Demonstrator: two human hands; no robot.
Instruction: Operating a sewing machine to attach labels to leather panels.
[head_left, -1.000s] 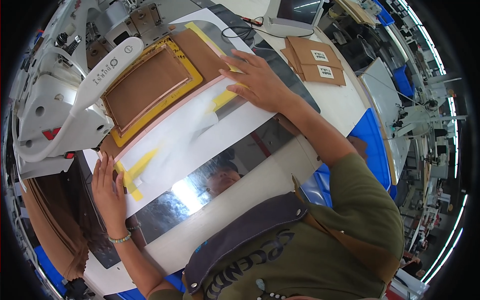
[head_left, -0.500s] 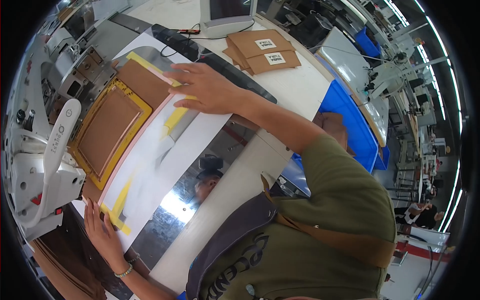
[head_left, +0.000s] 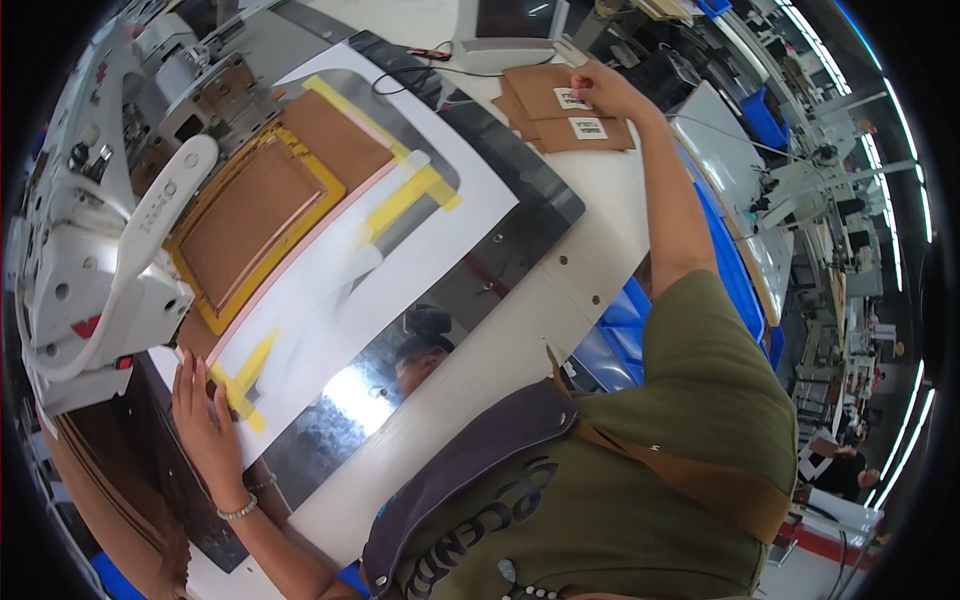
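My left hand [head_left: 208,415] lies with its fingers stretched at the lower corner of a brown panel [head_left: 340,130], beside the yellow tape [head_left: 245,385] on a white sheet [head_left: 420,240]. A yellow frame [head_left: 325,178] rests on that panel, next to the sewing machine head [head_left: 100,290]. Off to the far right, my right hand [head_left: 612,92] is over a stack of flat brown pieces [head_left: 545,88], its fingertips pinched together at a white printed label [head_left: 573,98]. Whether they grip the label or the brown piece cannot be made out. A second label [head_left: 588,129] shows just below.
A white lever handle [head_left: 165,210] juts over the work area. Under the sheet is a shiny metal plate [head_left: 330,440]. A thin black cable [head_left: 400,72] runs toward a monitor base [head_left: 508,50]. Blue bins [head_left: 625,320] stand beside the table at right.
My right hand has left the panel's upper edge and moved right to the brown stack, its fingers closing. My left hand stays at the lower corner. The whole view has shifted slightly.
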